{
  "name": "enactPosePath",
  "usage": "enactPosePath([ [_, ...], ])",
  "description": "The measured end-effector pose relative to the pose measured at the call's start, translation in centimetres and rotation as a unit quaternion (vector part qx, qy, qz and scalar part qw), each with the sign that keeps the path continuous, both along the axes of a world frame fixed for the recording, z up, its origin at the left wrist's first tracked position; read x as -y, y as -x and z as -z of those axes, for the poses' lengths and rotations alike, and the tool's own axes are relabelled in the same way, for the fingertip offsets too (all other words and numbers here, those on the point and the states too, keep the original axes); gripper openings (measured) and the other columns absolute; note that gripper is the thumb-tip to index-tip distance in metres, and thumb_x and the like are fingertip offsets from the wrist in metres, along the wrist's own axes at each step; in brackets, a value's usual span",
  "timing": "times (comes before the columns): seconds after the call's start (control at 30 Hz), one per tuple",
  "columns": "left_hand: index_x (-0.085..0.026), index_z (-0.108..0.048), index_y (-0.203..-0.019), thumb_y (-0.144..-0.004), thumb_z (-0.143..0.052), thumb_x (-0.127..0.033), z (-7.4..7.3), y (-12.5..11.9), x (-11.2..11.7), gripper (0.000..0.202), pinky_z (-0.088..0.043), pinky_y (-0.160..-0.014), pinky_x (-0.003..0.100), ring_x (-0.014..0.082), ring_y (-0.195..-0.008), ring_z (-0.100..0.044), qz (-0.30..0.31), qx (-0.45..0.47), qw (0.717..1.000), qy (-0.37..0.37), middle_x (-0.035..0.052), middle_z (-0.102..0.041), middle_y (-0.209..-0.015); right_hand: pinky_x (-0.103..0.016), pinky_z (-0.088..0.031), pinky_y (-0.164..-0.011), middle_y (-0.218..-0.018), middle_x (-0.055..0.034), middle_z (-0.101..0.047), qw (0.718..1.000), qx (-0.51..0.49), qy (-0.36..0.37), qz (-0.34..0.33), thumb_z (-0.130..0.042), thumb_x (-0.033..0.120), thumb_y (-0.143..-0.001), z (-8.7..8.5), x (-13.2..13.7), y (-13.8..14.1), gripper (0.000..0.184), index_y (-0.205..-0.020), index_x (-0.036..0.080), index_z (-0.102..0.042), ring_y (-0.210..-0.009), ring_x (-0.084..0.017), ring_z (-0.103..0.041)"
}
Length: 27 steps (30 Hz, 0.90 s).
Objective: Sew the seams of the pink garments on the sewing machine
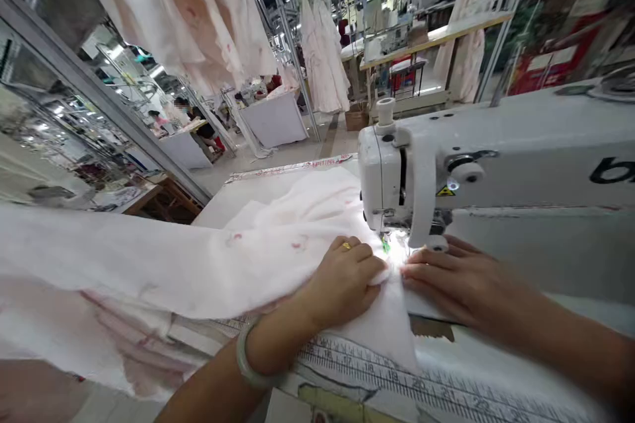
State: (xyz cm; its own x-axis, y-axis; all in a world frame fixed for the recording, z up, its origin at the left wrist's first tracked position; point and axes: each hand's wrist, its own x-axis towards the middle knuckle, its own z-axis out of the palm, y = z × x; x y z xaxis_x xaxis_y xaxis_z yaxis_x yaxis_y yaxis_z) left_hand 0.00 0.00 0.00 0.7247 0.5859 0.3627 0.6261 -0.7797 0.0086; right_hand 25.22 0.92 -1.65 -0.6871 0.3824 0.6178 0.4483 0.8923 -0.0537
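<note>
A white sewing machine (496,158) stands on the right, its lamp lighting the needle area. Pale pink fabric (198,264) with small reddish flower marks runs from the left across the table to the presser foot (385,242). Just left of the foot, my left hand (344,277) is closed on the fabric, fingers curled and pressed together. On the foot's other side, my right hand (456,274) lies with fingers stretched out, fingertips touching the fabric's edge. A ring and a pale bangle (243,357) are on the left hand and wrist.
A printed measuring tape (357,363) runs along the table's front edge. Pale garments (198,13) hang above on the left, beside a metal post (99,92). Farther back are other worktables (272,119), a cardboard box (356,117) and people at work.
</note>
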Motion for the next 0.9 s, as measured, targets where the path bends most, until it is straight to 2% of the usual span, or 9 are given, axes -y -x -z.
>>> enactPosePath([
  [0.13, -0.017, -0.068, -0.093, -0.098, -0.060, -0.016, -0.2, -0.2, 0.3, 0.009, -0.045, -0.086, 0.038, 0.0217, -0.085, -0.057, 0.024, -0.067, 0.995, -0.068, 0.0041, -0.066, -0.087, -0.038, -0.044, -0.087, -0.107, -0.0022, -0.075, 0.999, 0.010, 0.045, -0.018, -0.037, 0.028, -0.116, 0.1, 0.5, 0.2, 0.032, -0.113, 0.022, -0.068, -0.088, -0.019, -0.066],
  [0.2, -0.016, -0.066, -0.088, -0.099, -0.055, -0.010, -0.4, -0.3, 0.6, 0.017, -0.044, -0.083, 0.038, 0.0214, -0.083, -0.056, 0.057, -0.100, 0.987, -0.114, 0.0043, -0.064, -0.084, -0.039, -0.046, -0.088, -0.106, -0.0026, -0.075, 0.997, 0.027, 0.071, -0.029, -0.036, 0.028, -0.116, 0.2, 0.6, 0.3, 0.034, -0.111, 0.023, -0.070, -0.093, -0.021, -0.066],
  [0.27, -0.015, -0.066, -0.088, -0.101, -0.052, -0.008, -0.5, -0.4, 0.7, 0.021, -0.045, -0.083, 0.038, 0.0217, -0.087, -0.058, 0.078, -0.119, 0.982, -0.120, 0.0058, -0.064, -0.089, -0.040, -0.046, -0.090, -0.102, -0.0031, -0.075, 0.995, 0.039, 0.084, -0.031, -0.035, 0.029, -0.116, 0.2, 0.7, 0.3, 0.037, -0.109, 0.023, -0.071, -0.094, -0.022, -0.066],
  [0.43, -0.013, -0.068, -0.105, -0.102, -0.050, -0.011, -0.6, -0.3, 0.8, 0.019, -0.050, -0.094, 0.038, 0.0232, -0.102, -0.062, 0.055, -0.111, 0.992, 0.009, 0.0090, -0.069, -0.107, -0.039, -0.046, -0.089, -0.104, -0.0020, -0.076, 0.997, 0.031, 0.072, -0.025, -0.036, 0.028, -0.116, -0.2, 0.6, 0.2, 0.036, -0.107, 0.023, -0.070, -0.089, -0.020, -0.067],
  [0.57, -0.013, -0.068, -0.108, -0.099, -0.052, -0.010, -1.0, -0.2, 0.9, 0.019, -0.052, -0.097, 0.038, 0.0241, -0.102, -0.063, 0.047, -0.112, 0.991, 0.063, 0.0095, -0.069, -0.107, -0.039, -0.047, -0.090, -0.127, -0.0028, -0.075, 0.999, 0.012, 0.031, -0.003, -0.040, 0.028, -0.114, 0.4, 0.5, 0.3, 0.030, -0.132, 0.023, -0.064, -0.103, -0.020, -0.071],
  [0.63, -0.012, -0.068, -0.107, -0.098, -0.054, -0.011, -1.2, -0.2, 1.0, 0.017, -0.054, -0.095, 0.037, 0.0239, -0.099, -0.062, 0.043, -0.106, 0.990, 0.086, 0.0097, -0.068, -0.107, -0.039, -0.048, -0.091, -0.129, -0.0031, -0.075, 0.999, 0.025, 0.025, 0.004, -0.042, 0.030, -0.114, 0.9, 0.5, 0.4, 0.033, -0.139, 0.022, -0.061, -0.107, -0.021, -0.072],
  [0.77, -0.013, -0.068, -0.110, -0.099, -0.053, -0.010, -1.2, -0.2, 1.0, 0.019, -0.055, -0.091, 0.034, 0.0231, -0.098, -0.061, 0.033, -0.089, 0.988, 0.121, 0.0100, -0.067, -0.108, -0.041, -0.047, -0.093, -0.124, -0.0015, -0.077, 0.998, 0.051, 0.021, 0.004, -0.038, 0.029, -0.115, 1.5, 0.4, 0.5, 0.032, -0.133, 0.023, -0.064, -0.107, -0.021, -0.073],
  [0.9, -0.012, -0.067, -0.111, -0.101, -0.047, -0.007, -0.4, -0.8, 0.6, 0.023, -0.055, -0.091, 0.033, 0.0222, -0.098, -0.061, 0.022, -0.086, 0.991, 0.102, 0.0104, -0.067, -0.109, -0.041, -0.044, -0.092, -0.119, -0.0010, -0.079, 0.999, 0.044, -0.016, 0.027, -0.034, 0.026, -0.115, 1.6, 0.0, 0.6, 0.034, -0.121, 0.024, -0.067, -0.099, -0.021, -0.075],
])
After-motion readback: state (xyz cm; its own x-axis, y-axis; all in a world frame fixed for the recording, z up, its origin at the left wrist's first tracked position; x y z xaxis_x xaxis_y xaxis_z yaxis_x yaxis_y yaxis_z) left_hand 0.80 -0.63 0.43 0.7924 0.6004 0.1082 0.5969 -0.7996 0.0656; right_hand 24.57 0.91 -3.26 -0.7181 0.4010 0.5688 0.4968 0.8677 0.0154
